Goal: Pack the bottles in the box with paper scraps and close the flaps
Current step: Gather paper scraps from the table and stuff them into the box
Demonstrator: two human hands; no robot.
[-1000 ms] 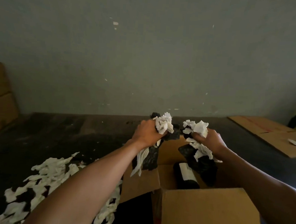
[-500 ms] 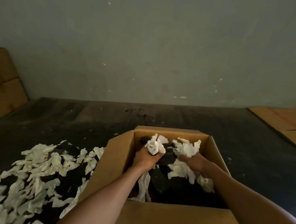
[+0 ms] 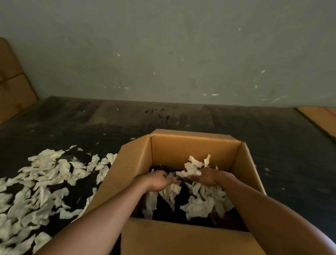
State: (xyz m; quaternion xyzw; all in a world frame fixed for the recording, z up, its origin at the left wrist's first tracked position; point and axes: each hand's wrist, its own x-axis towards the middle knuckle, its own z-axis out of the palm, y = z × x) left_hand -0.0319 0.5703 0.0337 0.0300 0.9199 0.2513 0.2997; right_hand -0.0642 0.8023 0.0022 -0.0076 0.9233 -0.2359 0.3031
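An open brown cardboard box [image 3: 193, 149] stands in front of me with all flaps up. Both my hands are down inside it. My left hand [image 3: 156, 180] lies palm down with loose fingers on white paper scraps [image 3: 199, 206] that cover the dark inside. My right hand [image 3: 207, 177] is closed around a bunch of white scraps [image 3: 195, 167] that sticks up above it. No bottle shows; the scraps and shadow hide what lies under them.
A big heap of white paper scraps [image 3: 37, 188] is spread on the dark floor left of the box. Flat cardboard [image 3: 6, 88] leans on the wall at far left. Another cardboard sheet [image 3: 328, 122] lies at far right.
Both hands dropped from above the box into it with their scraps. The left hand let go of its bunch. The bottle seen a second ago is now covered.
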